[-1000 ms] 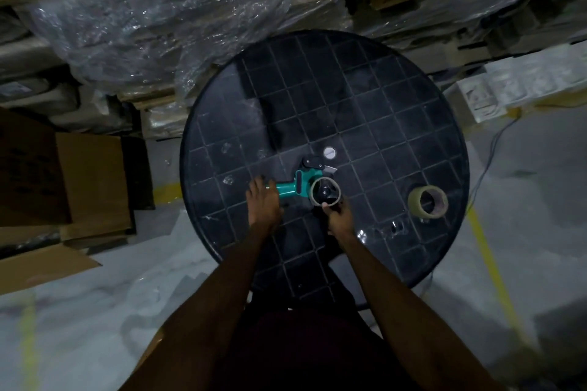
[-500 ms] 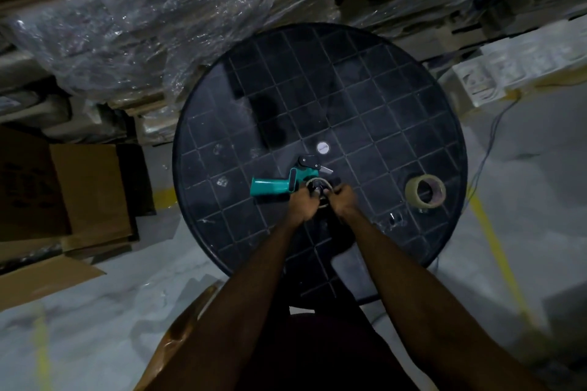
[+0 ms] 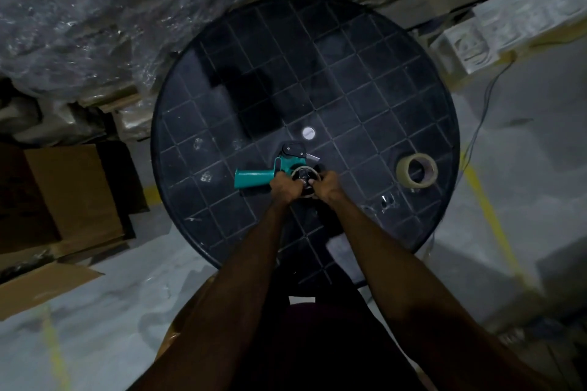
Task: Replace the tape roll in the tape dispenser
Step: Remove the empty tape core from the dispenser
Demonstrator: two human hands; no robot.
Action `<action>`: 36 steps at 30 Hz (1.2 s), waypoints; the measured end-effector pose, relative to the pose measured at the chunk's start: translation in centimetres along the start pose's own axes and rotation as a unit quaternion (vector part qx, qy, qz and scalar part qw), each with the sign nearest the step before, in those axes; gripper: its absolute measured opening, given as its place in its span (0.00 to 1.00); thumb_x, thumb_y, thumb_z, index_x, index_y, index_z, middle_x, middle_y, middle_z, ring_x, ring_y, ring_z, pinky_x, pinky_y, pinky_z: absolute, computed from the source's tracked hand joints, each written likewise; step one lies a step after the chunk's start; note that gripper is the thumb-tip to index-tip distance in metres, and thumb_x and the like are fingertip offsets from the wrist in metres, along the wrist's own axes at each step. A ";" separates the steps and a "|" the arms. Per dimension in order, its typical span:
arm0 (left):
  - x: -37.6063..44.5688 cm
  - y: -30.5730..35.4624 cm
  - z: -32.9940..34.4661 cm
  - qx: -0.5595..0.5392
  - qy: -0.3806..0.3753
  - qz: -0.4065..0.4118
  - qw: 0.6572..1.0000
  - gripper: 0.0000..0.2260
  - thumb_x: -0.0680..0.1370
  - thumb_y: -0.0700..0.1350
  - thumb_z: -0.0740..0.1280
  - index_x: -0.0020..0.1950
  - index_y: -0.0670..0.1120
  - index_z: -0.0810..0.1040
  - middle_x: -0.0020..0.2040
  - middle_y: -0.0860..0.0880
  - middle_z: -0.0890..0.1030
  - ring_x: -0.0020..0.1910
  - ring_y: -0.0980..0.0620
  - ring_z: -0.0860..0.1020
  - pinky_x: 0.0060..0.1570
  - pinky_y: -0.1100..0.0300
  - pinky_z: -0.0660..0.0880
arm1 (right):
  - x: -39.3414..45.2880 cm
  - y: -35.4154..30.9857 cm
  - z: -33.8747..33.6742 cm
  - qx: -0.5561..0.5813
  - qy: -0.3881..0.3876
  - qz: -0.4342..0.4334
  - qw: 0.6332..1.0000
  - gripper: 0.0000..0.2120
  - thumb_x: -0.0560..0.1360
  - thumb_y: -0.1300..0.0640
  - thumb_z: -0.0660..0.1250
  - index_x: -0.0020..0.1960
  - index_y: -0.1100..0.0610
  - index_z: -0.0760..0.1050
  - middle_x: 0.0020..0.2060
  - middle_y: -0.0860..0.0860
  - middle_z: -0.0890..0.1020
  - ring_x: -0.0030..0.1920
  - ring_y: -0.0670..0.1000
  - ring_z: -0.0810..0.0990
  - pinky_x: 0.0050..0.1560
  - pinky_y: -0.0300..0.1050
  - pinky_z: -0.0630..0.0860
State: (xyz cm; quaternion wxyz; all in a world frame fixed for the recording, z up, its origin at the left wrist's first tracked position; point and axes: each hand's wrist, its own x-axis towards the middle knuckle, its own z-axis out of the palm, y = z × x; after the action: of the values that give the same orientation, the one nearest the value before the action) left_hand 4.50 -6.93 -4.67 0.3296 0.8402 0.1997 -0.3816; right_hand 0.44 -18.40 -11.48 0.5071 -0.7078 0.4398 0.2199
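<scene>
A teal tape dispenser [image 3: 254,178] lies on its side near the middle of the round black table [image 3: 349,79], handle pointing left. On its hub sits a nearly bare roll core [image 3: 305,172]. My left hand [image 3: 284,188] and my right hand [image 3: 327,186] grip that core from either side, fingers curled over its near rim. A full roll of pale tape [image 3: 416,170] lies flat on the table's right side, well apart from both hands.
A small white disc [image 3: 308,133] lies just beyond the dispenser. Plastic-wrapped stacks [image 3: 104,9] crowd the table's far side. Cardboard boxes [image 3: 73,197] stand at left, white cartons [image 3: 495,28] at right. Yellow floor lines and a thin cable run along the right.
My left hand left the teal handle and came to the roll core beside my right hand. Both hands now hold the core; the dispenser has barely shifted.
</scene>
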 end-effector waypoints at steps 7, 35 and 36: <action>-0.2 0.6 0.2 -0.024 0.036 -0.012 0.999 0.22 0.71 0.49 0.74 0.59 0.37 0.78 0.58 0.36 0.82 0.58 0.37 0.80 0.58 0.46 0.78 | 0.9 0.5 -0.1 -0.027 0.007 0.012 1.000 0.12 0.68 0.59 0.75 0.50 0.62 0.83 0.43 0.59 0.86 0.44 0.57 0.85 0.48 0.57 0.83; -4.7 -0.7 -1.4 0.004 0.096 0.091 0.991 0.11 0.74 0.45 0.72 0.51 0.37 0.81 0.48 0.40 0.84 0.47 0.41 0.83 0.43 0.53 0.79 | -7.3 -4.7 -1.6 -0.079 0.116 -0.040 0.989 0.10 0.71 0.58 0.74 0.49 0.63 0.82 0.48 0.60 0.85 0.48 0.56 0.84 0.40 0.37 0.70; -4.8 -1.0 -1.6 0.001 0.099 0.103 0.990 0.11 0.74 0.44 0.71 0.50 0.37 0.81 0.48 0.38 0.85 0.47 0.38 0.83 0.43 0.51 0.79 | -7.8 -4.8 -1.9 -0.071 0.114 -0.046 0.990 0.11 0.71 0.56 0.74 0.49 0.62 0.82 0.48 0.60 0.85 0.49 0.56 0.84 0.40 0.36 0.70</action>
State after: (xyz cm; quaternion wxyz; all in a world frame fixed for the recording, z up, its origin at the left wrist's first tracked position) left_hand 1.69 -5.45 -0.54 0.3445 0.8905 0.1432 -0.2606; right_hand 0.27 -16.51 -2.33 0.4117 -0.7819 0.4450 0.1451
